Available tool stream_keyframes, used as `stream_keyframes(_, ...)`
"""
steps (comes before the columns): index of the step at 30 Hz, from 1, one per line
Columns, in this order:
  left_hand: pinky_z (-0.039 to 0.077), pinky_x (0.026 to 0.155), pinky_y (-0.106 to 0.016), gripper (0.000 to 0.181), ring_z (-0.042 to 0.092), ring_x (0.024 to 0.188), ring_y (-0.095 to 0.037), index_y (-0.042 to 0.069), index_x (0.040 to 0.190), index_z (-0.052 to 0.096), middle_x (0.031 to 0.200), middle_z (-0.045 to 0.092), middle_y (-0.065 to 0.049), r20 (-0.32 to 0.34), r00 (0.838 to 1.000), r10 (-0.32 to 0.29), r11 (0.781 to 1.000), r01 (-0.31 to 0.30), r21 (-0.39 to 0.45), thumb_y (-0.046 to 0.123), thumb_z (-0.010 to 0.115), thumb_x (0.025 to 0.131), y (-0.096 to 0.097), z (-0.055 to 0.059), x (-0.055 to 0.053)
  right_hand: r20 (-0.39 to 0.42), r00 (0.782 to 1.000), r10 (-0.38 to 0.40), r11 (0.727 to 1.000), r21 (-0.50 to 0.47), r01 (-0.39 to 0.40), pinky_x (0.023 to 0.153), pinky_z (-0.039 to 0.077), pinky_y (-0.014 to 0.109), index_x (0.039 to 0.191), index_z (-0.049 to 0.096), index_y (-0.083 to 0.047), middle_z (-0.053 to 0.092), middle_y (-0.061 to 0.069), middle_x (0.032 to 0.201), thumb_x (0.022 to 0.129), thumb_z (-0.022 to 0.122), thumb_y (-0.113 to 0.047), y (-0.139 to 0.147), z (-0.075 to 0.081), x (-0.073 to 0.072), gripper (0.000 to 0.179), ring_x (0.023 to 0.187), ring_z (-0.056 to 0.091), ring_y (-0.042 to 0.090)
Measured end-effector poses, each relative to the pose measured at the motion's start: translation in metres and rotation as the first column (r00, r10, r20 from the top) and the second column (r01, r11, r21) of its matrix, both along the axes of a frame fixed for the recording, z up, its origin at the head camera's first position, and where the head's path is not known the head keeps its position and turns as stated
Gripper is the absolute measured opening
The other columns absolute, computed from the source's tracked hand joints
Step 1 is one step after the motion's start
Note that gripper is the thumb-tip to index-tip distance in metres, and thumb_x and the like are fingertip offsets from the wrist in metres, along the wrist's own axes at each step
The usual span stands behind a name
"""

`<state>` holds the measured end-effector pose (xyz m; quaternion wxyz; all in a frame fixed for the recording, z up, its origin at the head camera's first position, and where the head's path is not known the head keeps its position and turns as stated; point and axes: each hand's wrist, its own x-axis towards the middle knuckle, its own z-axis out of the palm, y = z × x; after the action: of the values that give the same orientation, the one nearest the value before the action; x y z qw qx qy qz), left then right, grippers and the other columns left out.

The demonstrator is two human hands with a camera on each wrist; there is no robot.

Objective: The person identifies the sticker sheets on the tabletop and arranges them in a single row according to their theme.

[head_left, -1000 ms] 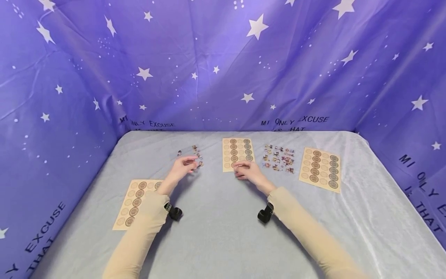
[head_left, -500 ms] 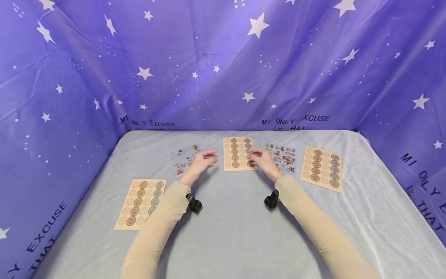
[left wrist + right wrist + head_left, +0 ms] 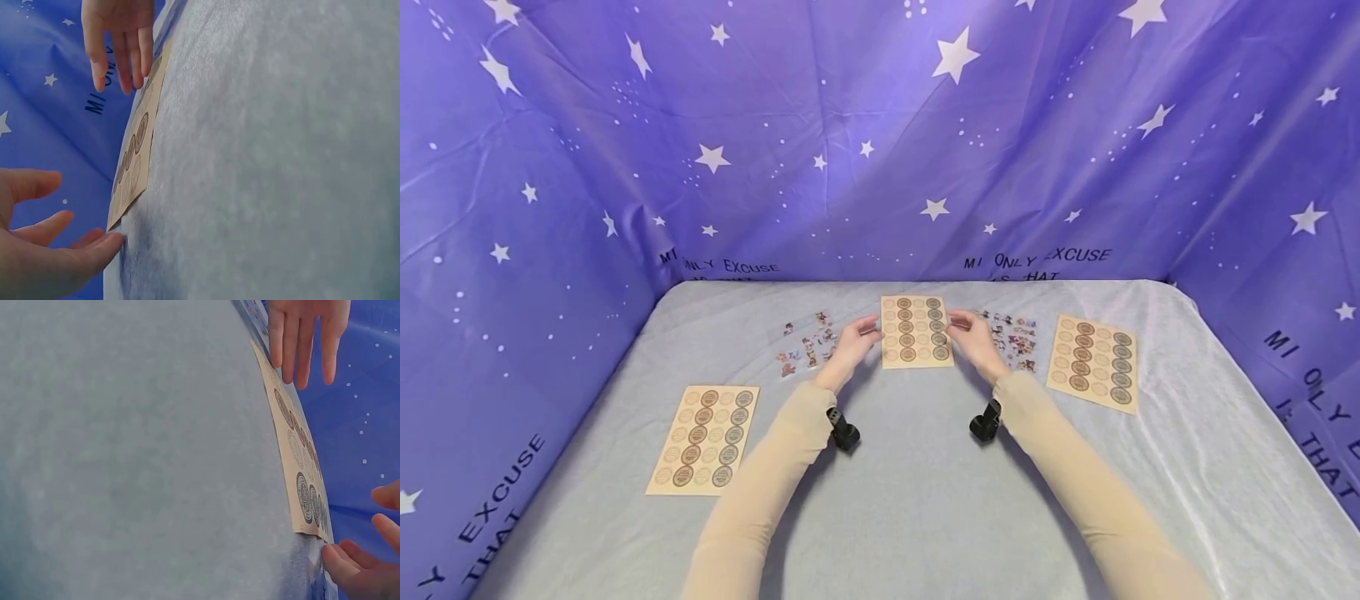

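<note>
A tan sticker sheet [image 3: 912, 333] with columns of round printed seals lies flat at the back middle of the table. At its left edge is my left hand [image 3: 853, 346], fingers extended and parted, fingertips close to the paper. My right hand [image 3: 973, 337] is at the opposite edge in a similar pose. The left wrist view shows the left hand [image 3: 50, 244] with a fingertip by the sheet's corner. In the right wrist view the right hand [image 3: 365, 562] has its fingertips just beside the sheet [image 3: 300, 469]. Neither hand pinches the paper; whether the fingertips touch it I cannot tell.
Small cartoon-figure stickers lie in a cluster [image 3: 808, 352] left of the middle sheet, and another cluster [image 3: 1022, 343] lies to its right, partly behind the right hand. Similar seal sheets rest at the left [image 3: 700, 440] and right [image 3: 1092, 364]. A purple starry curtain [image 3: 880, 183] encloses the table.
My left hand has moved right from the left sticker cluster to the middle sheet's left edge. My right hand has moved off the sheet to its right edge. The sheets lie where they were.
</note>
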<state>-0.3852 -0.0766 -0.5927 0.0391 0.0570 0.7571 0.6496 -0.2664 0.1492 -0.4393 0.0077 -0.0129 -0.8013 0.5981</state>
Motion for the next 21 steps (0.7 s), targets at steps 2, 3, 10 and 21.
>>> stream_keyframes(2,0.047,0.084,-0.028,0.046,0.051,0.104,-0.010,0.027,0.117,0.055,0.117,0.054,0.003,0.026,1.000,0.000,1.000,0.000,0.006,0.033,0.070,0.073,0.001,-0.008,-0.007,0.005,1.000,-0.004,1.000,-0.005,0.004,0.099,0.036,0.038,0.123,0.044,0.008,0.044,0.024,0.124,0.084,0.051,-0.001,0.000,0.000,-0.001,0.042,0.115,0.041,0.034)
stream_keyframes(3,0.047,0.084,-0.028,0.046,0.051,0.106,-0.010,0.027,0.119,0.054,0.118,0.054,0.001,0.031,0.999,0.005,1.000,-0.005,-0.003,0.033,0.069,0.075,0.002,-0.009,-0.008,0.005,1.000,-0.006,1.000,-0.004,0.006,0.099,0.036,0.038,0.123,0.044,0.008,0.044,0.023,0.124,0.083,0.051,-0.001,0.000,0.000,-0.002,0.042,0.116,0.041,0.033)
stream_keyframes(10,0.048,0.079,-0.028,0.047,0.054,0.101,-0.015,0.014,0.127,0.049,0.114,0.056,-0.006,0.086,0.996,0.021,1.000,-0.020,-0.018,0.017,0.062,0.082,0.009,-0.004,-0.008,0.058,0.998,0.000,1.000,-0.005,0.000,0.096,0.039,0.036,0.127,0.041,0.006,0.044,0.024,0.124,0.085,0.049,-0.002,-0.001,0.000,-0.004,0.043,0.115,0.042,0.032)
stream_keyframes(21,0.052,0.068,-0.030,0.048,0.058,0.091,-0.014,0.023,0.121,0.052,0.102,0.059,0.000,0.141,0.979,0.146,0.989,-0.145,-0.017,0.008,0.065,0.077,0.015,-0.138,-0.114,0.136,0.991,0.003,0.999,-0.033,0.002,0.092,0.043,0.033,0.131,0.037,0.004,0.044,0.025,0.124,0.086,0.048,-0.002,-0.003,-0.001,-0.007,0.047,0.111,0.045,0.032)
